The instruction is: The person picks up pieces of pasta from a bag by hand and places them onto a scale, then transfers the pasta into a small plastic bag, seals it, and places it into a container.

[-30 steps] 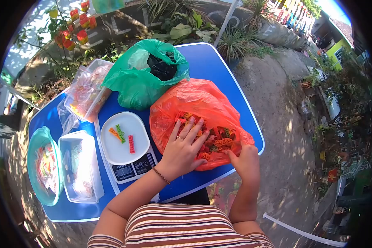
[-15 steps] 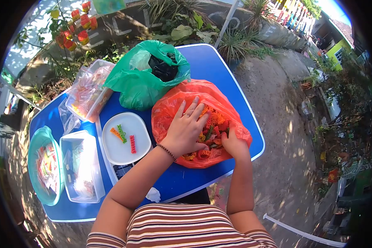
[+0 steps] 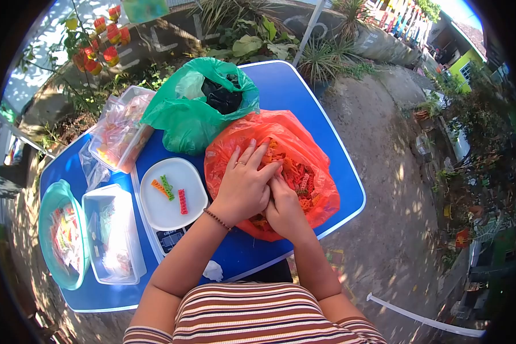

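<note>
A red plastic bag lies spread on the table, holding many spiral, ridged pieces in orange, red and green. My left hand, with a ring and a beaded bracelet, rests over the bag's left side with fingers spread. Against it, my right hand reaches into the bag among the pieces. Its fingers look drawn together, and their tips are partly covered by my left hand, so what they hold is hidden. To the left, a white plate on a digital scale carries orange, green and pink spiral pieces.
Behind the red bag sits a green plastic bag with black plastic inside. Left are a bin of bagged pieces, a clear container and a teal basin. Crumpled white paper lies near the blue table's front edge.
My right hand has moved left from the bag's right rim to beside my left hand. The bag's right side has sagged outward. My left hand stays spread on the bag.
</note>
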